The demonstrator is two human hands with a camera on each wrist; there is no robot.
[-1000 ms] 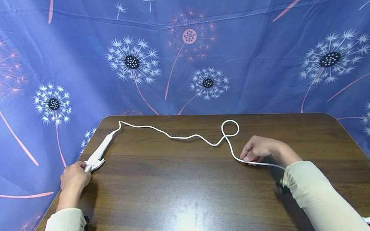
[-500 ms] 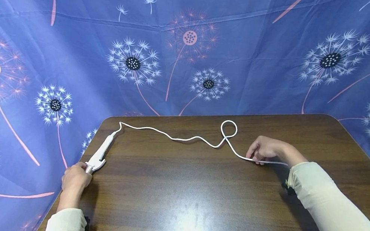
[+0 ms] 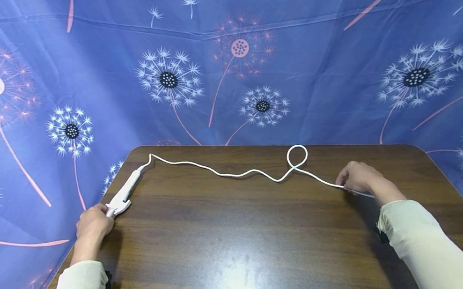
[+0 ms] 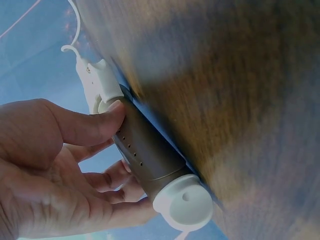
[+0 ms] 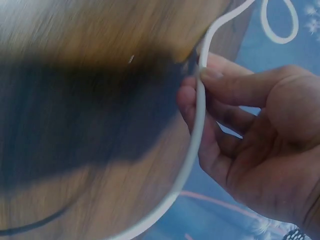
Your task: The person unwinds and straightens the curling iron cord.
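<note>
A curling iron [image 3: 126, 189] with a white handle lies along the left edge of the table, its handle end away from me. My left hand [image 3: 92, 229] grips its barrel; in the left wrist view the thumb lies on the dark metal barrel [image 4: 150, 142] near the handle, with the white end cap [image 4: 186, 202] beyond the fingers. From the handle a white cord [image 3: 232, 175] runs wavily across the back of the table and crosses itself in one small loop [image 3: 305, 157]. At the right, my right hand [image 3: 359, 176] pinches this cord between thumb and fingers.
The brown wooden table [image 3: 214, 232] has rounded back corners. Behind it and on the left hangs a blue cloth [image 3: 220, 87] printed with dandelions. Beyond the right hand, the cord passes partly out of sight behind the forearm.
My right hand has moved right and a little toward the back with the cord, and the loop has shifted right. The plug at the right has left view. My left hand stays put.
</note>
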